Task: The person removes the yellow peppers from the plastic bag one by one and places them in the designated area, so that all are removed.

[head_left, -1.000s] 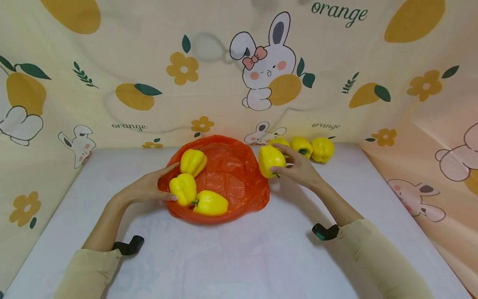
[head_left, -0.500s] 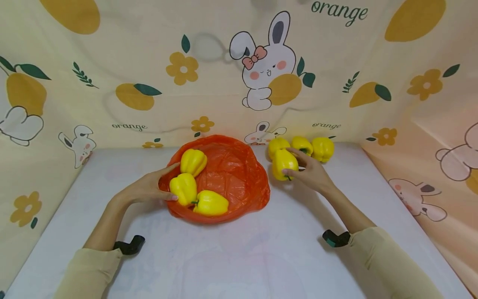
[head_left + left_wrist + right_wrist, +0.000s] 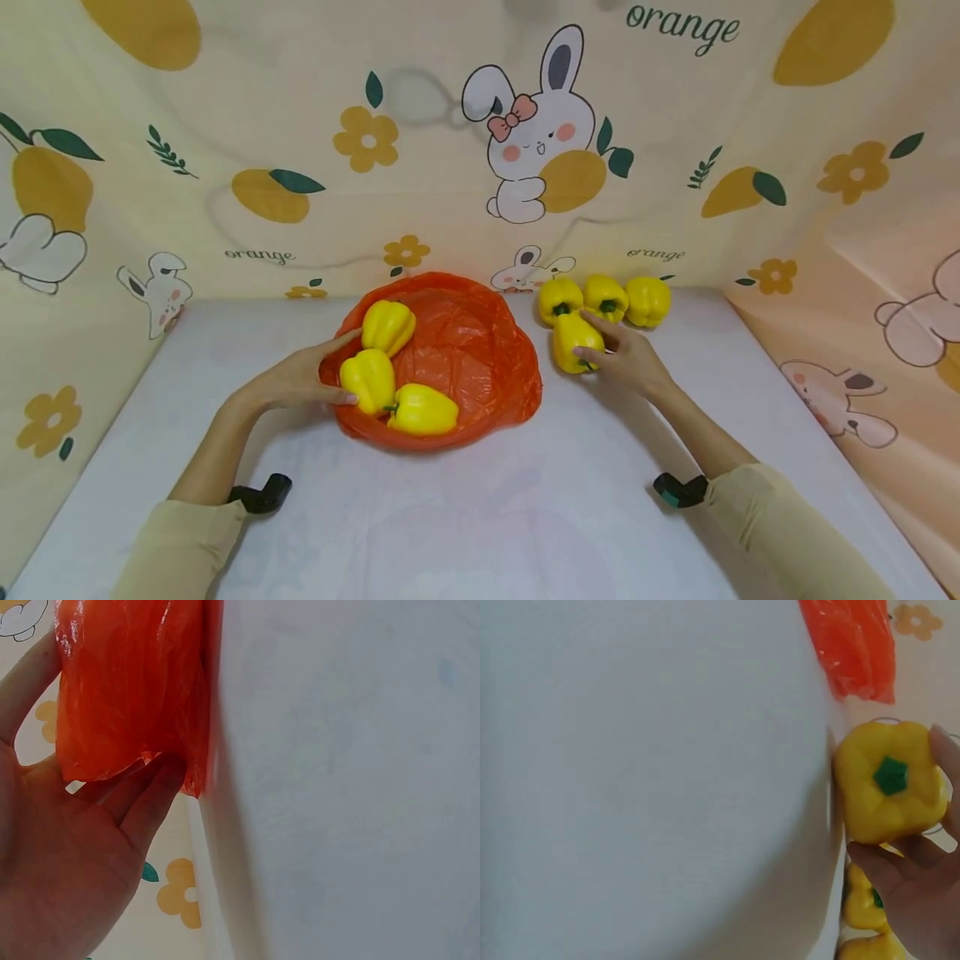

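Observation:
My right hand (image 3: 626, 358) grips a yellow bell pepper (image 3: 576, 340) by its sides, thumb in front and fingers behind. In the right wrist view this bell pepper (image 3: 866, 802) turns its green stem to the camera, its side right at the white tabletop. On the left, my left hand (image 3: 296, 375) holds the side of an orange-red plastic bag (image 3: 453, 367), thumb over the rim. The left wrist view has its fingers against the bag (image 3: 135, 690) from outside. Inside the wide-mouthed bag lie three yellow bell peppers (image 3: 388, 327), bunched at the left and front.
Behind the held pepper, three more yellow bell peppers (image 3: 604, 298) stand in a row by the back wall. The white table (image 3: 465, 525) meets a printed cloth (image 3: 420, 200) at the back and sides. A black wrist camera (image 3: 681, 490) sits on each forearm.
My right hand has moved from the bag's right rim rightward and slightly nearer, with the bell pepper, to in front of the back row. The left hand and bag have stayed put.

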The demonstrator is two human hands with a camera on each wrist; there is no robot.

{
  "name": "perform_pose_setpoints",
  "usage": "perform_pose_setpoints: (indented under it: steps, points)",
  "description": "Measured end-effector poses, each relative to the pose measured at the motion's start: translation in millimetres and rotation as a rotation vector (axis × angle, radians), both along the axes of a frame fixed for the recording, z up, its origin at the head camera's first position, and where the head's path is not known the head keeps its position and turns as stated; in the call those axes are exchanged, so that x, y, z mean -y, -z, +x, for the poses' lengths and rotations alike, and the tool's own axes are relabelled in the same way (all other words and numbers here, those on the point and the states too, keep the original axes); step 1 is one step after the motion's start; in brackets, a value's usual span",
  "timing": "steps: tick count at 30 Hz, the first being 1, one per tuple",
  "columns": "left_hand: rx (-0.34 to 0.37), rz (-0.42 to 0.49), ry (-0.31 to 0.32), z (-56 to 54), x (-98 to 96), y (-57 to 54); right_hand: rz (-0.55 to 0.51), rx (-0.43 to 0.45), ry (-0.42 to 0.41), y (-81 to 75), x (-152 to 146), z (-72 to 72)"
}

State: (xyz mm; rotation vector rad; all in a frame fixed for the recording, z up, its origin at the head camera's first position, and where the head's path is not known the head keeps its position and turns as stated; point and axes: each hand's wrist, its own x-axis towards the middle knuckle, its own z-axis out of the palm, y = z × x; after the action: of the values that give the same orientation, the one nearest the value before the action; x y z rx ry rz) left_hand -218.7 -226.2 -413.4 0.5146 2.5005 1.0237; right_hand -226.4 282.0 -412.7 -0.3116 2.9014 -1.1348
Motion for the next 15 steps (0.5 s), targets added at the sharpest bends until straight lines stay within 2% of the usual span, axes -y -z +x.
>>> perform_pose_setpoints:
  steps: [7, 15]
  points:
    - [-0.007, 0.012, 0.001, -0.9, -0.3, -1.4, -0.010, -0.031, 0.013, 4.0, 3.7, -0.8]
    - [0.000, 0.007, -0.003, -0.2, 0.5, 0.4, 0.018, -0.015, 0.018, 4.1, 3.5, -0.2]
